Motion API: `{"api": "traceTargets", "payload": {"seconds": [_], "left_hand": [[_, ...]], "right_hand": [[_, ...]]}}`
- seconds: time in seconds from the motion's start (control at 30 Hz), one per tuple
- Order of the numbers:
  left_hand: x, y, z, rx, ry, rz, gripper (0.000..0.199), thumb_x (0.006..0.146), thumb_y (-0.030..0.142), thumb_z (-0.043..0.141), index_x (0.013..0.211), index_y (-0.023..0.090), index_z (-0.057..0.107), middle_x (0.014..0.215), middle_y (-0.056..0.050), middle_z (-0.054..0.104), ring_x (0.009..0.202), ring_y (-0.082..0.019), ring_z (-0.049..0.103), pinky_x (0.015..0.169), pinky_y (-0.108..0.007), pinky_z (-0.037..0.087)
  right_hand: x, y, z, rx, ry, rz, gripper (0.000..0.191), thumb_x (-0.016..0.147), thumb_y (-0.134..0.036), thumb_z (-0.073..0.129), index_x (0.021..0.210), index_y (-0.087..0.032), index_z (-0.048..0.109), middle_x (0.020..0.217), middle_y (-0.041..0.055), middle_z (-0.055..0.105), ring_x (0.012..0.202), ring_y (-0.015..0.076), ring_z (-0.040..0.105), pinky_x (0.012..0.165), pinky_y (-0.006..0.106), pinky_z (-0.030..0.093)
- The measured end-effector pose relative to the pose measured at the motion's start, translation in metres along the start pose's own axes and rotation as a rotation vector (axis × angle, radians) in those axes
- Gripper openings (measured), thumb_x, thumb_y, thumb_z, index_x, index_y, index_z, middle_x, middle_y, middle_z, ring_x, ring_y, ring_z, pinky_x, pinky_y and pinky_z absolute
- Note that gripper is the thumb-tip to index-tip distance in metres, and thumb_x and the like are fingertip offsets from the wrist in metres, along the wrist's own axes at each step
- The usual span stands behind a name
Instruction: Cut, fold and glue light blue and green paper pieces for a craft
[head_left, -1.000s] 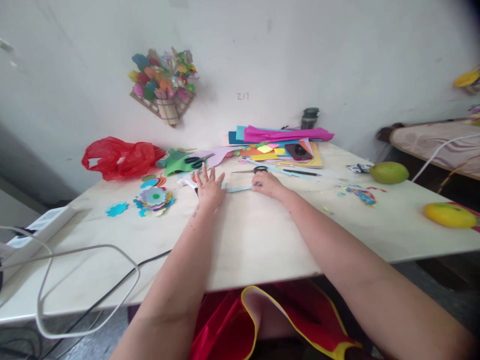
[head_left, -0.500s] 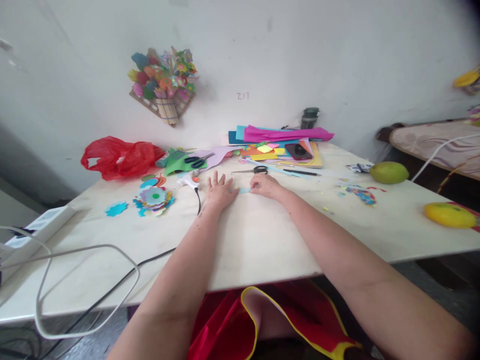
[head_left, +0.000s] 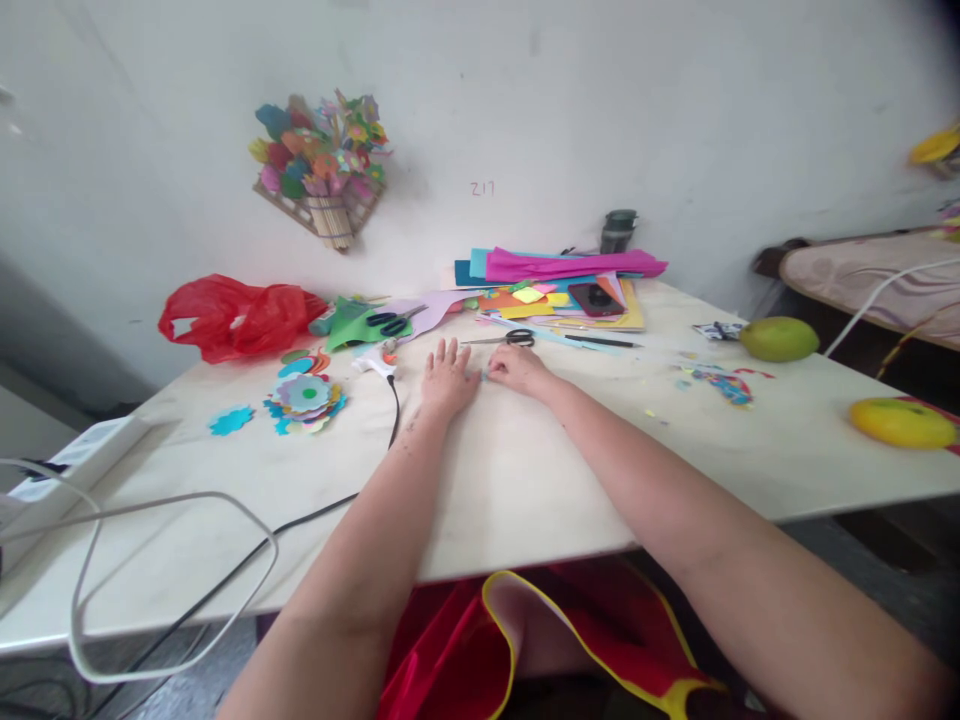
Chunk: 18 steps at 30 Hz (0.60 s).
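Note:
My left hand [head_left: 450, 380] lies flat on the table with its fingers spread, its thumb beside a small light blue paper strip [head_left: 484, 377]. My right hand [head_left: 517, 369] is closed, its fingers pinched at the right end of that strip. Only a short bit of the strip shows between the two hands. Just beyond them lies a pair of black-handled scissors [head_left: 517, 338]. A white glue gun [head_left: 375, 361] with a black cord rests left of my left hand.
Stacked paper flowers [head_left: 307, 395] and a blue flower cutout [head_left: 232, 420] lie at left, near a red plastic bag [head_left: 236, 318]. Coloured sheets [head_left: 577, 266], a phone [head_left: 596, 299] and a black pen [head_left: 600, 341] are at the back. Two mangoes [head_left: 780, 340] sit at right; a power strip [head_left: 75, 465] at left.
My right hand has moved left, close to my left hand, and less of the light blue strip shows between them. My left hand stays flat in nearly the same place.

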<state>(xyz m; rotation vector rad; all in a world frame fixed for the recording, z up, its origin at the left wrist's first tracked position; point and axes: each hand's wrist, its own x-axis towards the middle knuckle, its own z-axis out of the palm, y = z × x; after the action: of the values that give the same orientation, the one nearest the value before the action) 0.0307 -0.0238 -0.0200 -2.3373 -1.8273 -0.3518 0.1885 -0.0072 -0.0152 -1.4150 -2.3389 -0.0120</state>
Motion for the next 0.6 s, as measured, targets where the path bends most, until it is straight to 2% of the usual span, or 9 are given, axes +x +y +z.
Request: {"api": "traceTargets", "payload": {"seconds": [0.07,0.13,0.27,0.6], "left_hand": [[0.001,0.003,0.002,-0.047,-0.133,0.020,0.055,0.087,0.042,0.022,0.137,0.019,0.027,0.145,-0.006,0.020,0.134,-0.023,0.012,0.107,-0.042,0.015],[0.001,0.004,0.002,-0.056,-0.213,0.028,0.054,0.088,0.039,0.018,0.137,0.018,0.026,0.145,-0.006,0.020,0.134,-0.023,0.012,0.106,-0.042,0.015],[0.001,0.005,0.001,-0.034,-0.244,0.022,0.053,0.088,0.039,0.017,0.137,0.021,0.024,0.147,-0.005,0.016,0.134,-0.024,0.010,0.106,-0.043,0.014],[0.003,0.006,0.000,-0.042,-0.278,-0.009,0.055,0.087,0.043,0.016,0.138,0.023,0.022,0.147,-0.003,0.014,0.134,-0.024,0.009,0.106,-0.044,0.012]], "right_hand": [[-0.002,0.002,-0.003,0.009,-0.025,-0.009,0.011,0.074,-0.026,0.059,0.076,-0.018,0.067,0.096,0.0038,0.064,0.092,0.0170,0.055,0.079,0.025,0.038],[-0.004,0.003,-0.008,0.010,-0.047,-0.005,0.009,0.073,-0.023,0.059,0.077,-0.018,0.066,0.097,0.0043,0.063,0.091,0.0161,0.055,0.078,0.024,0.039],[-0.009,0.002,-0.016,0.000,-0.067,0.027,0.011,0.076,-0.023,0.057,0.081,-0.016,0.064,0.095,0.0056,0.064,0.088,0.0150,0.057,0.075,0.023,0.040],[-0.009,0.002,-0.019,-0.067,-0.103,-0.010,0.013,0.080,-0.023,0.053,0.081,-0.017,0.065,0.098,0.0066,0.063,0.098,0.0168,0.054,0.085,0.026,0.037]]}}
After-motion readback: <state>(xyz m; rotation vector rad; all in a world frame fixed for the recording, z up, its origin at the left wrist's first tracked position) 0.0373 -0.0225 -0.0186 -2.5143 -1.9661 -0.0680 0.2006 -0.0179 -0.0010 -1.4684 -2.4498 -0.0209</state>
